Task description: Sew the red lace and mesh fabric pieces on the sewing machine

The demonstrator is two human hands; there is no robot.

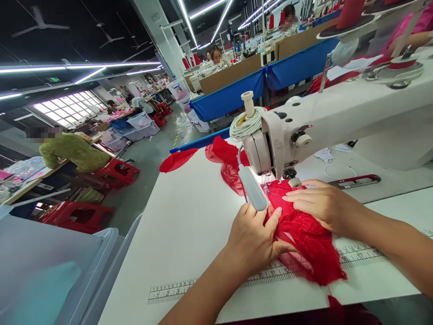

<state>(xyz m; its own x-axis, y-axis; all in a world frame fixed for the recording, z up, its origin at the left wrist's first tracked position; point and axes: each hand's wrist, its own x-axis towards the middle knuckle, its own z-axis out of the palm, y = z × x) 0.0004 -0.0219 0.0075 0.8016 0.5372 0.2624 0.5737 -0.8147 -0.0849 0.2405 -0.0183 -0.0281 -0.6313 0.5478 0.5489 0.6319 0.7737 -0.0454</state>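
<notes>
A white bench point(189, 234) carries a white sewing machine point(338, 117). Red lace point(311, 243) lies bunched on the bench below the machine's needle end. The left hand point(253, 237) pinches the lace's near edge. The right hand point(321, 203) rests flat on it, fingers straight. A printed ruler point(176, 289) runs beneath.

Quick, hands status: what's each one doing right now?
Left hand: closed, gripping the red fabric.
Right hand: open, flat on the red fabric.
</notes>
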